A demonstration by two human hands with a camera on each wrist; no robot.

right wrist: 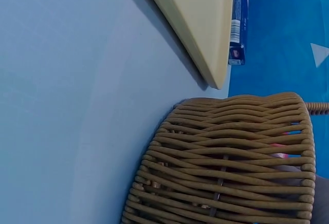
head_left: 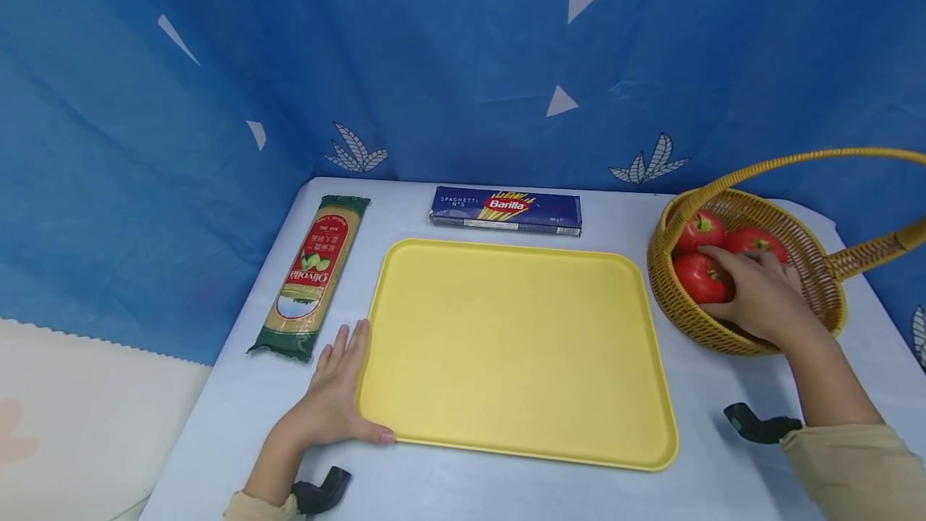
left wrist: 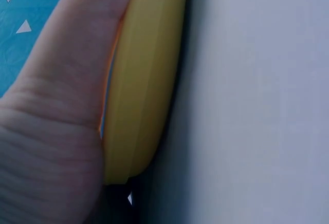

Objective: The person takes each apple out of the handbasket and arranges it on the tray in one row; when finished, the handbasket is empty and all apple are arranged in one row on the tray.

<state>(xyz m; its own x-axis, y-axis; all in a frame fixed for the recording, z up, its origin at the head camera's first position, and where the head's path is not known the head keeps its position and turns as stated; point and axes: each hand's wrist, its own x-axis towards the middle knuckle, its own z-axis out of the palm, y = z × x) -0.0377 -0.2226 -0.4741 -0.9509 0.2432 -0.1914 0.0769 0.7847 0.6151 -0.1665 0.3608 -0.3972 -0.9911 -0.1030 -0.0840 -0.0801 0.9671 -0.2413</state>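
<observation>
My left hand lies against the left edge of a yellow tray, its fingers extended along the side and its thumb at the near rim. The left wrist view shows the hand close beside the tray's edge. At the right, my right hand reaches into a woven basket with a tall handle. Thumb and index finger grip a round red fruit; two more red fruits lie behind it. In the right wrist view the basket's wall hides most of that hand.
A blue box of Barilla spaghetti lies beyond the tray's far edge. Left of the tray is a green-ended pasta packet. All stand on a white-covered table, with a blue patterned cloth behind.
</observation>
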